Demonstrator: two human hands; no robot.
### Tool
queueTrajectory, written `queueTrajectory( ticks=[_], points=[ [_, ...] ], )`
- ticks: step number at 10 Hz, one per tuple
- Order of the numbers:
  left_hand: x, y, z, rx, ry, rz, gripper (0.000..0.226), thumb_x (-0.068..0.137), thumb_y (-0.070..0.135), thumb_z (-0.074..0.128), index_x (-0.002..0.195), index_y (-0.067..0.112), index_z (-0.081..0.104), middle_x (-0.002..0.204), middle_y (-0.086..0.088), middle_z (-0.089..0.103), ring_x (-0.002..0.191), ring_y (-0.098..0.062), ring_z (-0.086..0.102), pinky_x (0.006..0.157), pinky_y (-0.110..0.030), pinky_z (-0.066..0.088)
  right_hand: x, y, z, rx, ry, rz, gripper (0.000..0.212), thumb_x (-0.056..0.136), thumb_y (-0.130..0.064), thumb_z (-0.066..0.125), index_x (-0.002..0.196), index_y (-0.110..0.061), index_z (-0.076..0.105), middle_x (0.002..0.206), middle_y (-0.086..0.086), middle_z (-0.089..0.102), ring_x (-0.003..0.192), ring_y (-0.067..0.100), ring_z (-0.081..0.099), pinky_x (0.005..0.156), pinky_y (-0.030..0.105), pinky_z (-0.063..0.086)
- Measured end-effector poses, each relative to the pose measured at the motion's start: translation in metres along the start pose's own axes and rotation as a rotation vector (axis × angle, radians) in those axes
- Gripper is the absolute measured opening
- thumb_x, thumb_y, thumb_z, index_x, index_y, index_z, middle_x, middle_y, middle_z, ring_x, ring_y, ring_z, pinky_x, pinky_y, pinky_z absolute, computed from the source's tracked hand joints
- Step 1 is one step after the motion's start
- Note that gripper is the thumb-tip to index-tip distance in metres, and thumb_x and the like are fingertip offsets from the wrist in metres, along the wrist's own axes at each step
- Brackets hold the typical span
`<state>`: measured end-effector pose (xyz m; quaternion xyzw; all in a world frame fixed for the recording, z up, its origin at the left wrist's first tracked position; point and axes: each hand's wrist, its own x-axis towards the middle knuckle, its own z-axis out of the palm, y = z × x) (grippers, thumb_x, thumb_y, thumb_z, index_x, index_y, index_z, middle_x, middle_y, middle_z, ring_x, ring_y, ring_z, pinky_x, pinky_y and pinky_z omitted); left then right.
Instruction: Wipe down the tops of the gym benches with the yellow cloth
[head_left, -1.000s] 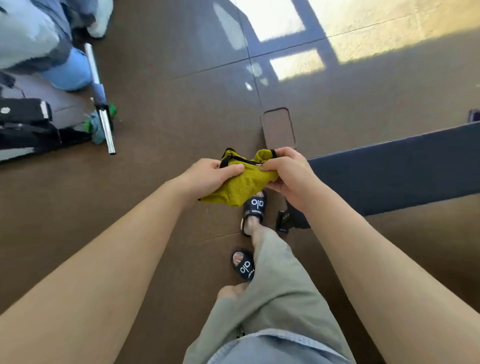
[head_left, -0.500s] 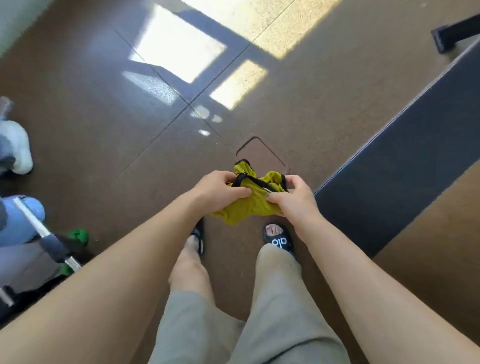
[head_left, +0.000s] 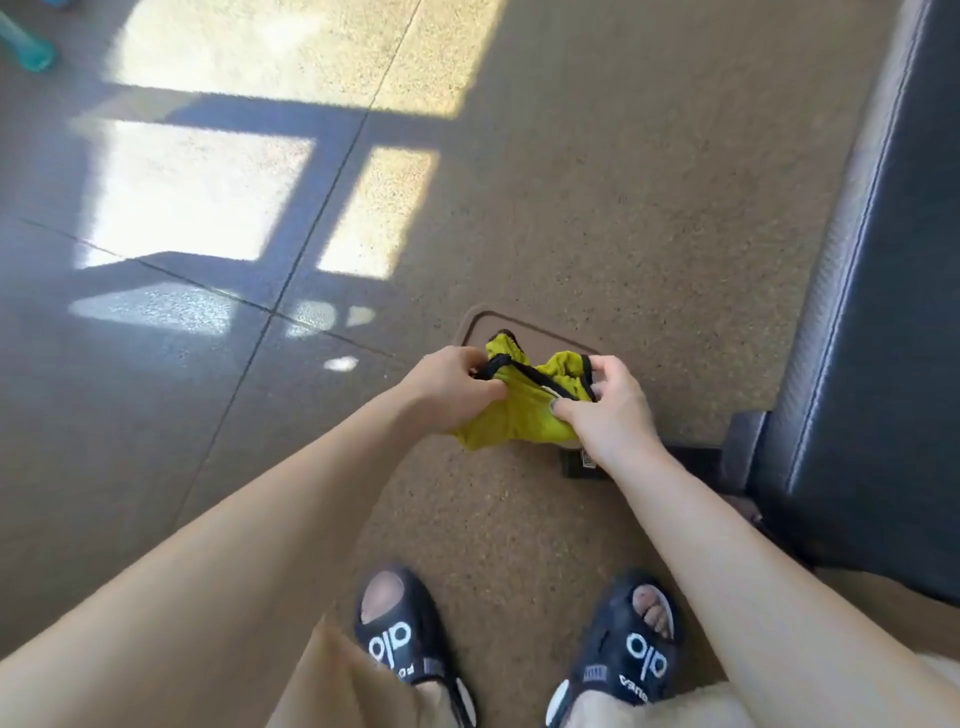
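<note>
Above the brown floor (head_left: 597, 171), both hands grip the bunched yellow cloth (head_left: 519, 415).

Held in the air in front of the person, the cloth has a black edging; the left hand (head_left: 457, 389) pinches its left side and the right hand (head_left: 605, 410) is clamped on its right side. Just to the right stands the dark padded desk (head_left: 872, 338), untouched by either hand. Two black sandals (head_left: 626, 654) stand below on the floor, with sunlit patches farther off.

Single head-worn wide-angle view, steeply downward and forward, close over outstretched forearms, feet and floor (head_left: 597, 208).
</note>
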<state>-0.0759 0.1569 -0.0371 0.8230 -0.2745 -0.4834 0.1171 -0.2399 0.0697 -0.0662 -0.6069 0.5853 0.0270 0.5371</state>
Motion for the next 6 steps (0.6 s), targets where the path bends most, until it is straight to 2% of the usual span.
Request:
queueTrajectory(
  ticks=[1, 2, 3, 4, 5, 6],
  points=[
    [0.056, -0.017, 0.032, 0.034, 0.029, 0.065, 0.021, 0.095, 0.037, 0.062, 0.112, 0.026, 0.067, 0.105, -0.001, 0.068, 0.098, -0.023, 0.065, 0.076, -0.028, 0.048, 0.046, 0.039, 0.020, 0.020, 0.082, -0.037, 0.046, 0.084, -0.014, 0.074, 0.118, -0.033, 0.050, 0.110, -0.002, 0.063, 0.104, 0.023, 0.063, 0.090, 0.041, 0.055],
    [0.101, -0.027, 0.059, 0.110, 0.115, 0.154, 0.015, 0.095, 0.039, 0.063, 0.104, 0.028, 0.065, 0.099, -0.001, 0.066, 0.096, -0.024, 0.063, 0.075, -0.030, 0.046, 0.083, 0.067, 0.037, 0.002, 0.143, -0.079, 0.050, 0.086, -0.017, 0.073, 0.129, -0.028, 0.050, 0.120, 0.001, 0.060, 0.107, 0.023, 0.062, 0.094, 0.041, 0.053],
    [0.130, -0.036, 0.077, 0.142, 0.210, 0.221, 0.029, 0.093, 0.039, 0.065, 0.118, 0.025, 0.065, 0.110, -0.004, 0.069, 0.102, -0.027, 0.064, 0.085, -0.037, 0.053, 0.105, 0.088, 0.049, -0.022, 0.210, -0.152, 0.049, 0.087, -0.021, 0.072, 0.130, -0.024, 0.048, 0.126, 0.004, 0.057, 0.112, 0.028, 0.060, 0.095, 0.044, 0.053],
    [0.132, -0.040, 0.083, 0.189, 0.237, 0.275, 0.050, 0.092, 0.036, 0.066, 0.138, 0.027, 0.051, 0.127, -0.008, 0.064, 0.115, -0.028, 0.061, 0.093, -0.041, 0.052, 0.103, 0.094, 0.045, -0.169, 0.237, -0.181, 0.055, 0.094, -0.022, 0.067, 0.143, -0.016, 0.042, 0.141, 0.010, 0.049, 0.130, 0.030, 0.047, 0.105, 0.037, 0.040],
    [0.113, -0.038, 0.072, 0.267, 0.255, 0.344, 0.073, 0.090, 0.035, 0.067, 0.154, 0.032, 0.032, 0.142, -0.010, 0.052, 0.130, -0.028, 0.052, 0.103, -0.042, 0.047, 0.080, 0.083, 0.030, -0.289, 0.202, -0.199, 0.061, 0.099, -0.024, 0.060, 0.152, -0.016, 0.030, 0.146, 0.013, 0.040, 0.136, 0.031, 0.041, 0.107, 0.038, 0.037],
    [0.079, -0.032, 0.044, 0.173, 0.326, 0.468, 0.083, 0.090, 0.033, 0.072, 0.158, 0.036, 0.025, 0.148, -0.004, 0.046, 0.135, -0.021, 0.046, 0.104, -0.034, 0.041, 0.062, 0.059, 0.004, -0.305, 0.230, -0.319, 0.050, 0.098, -0.024, 0.058, 0.146, -0.021, 0.043, 0.133, 0.005, 0.051, 0.126, 0.026, 0.051, 0.100, 0.036, 0.042]
  ],
)
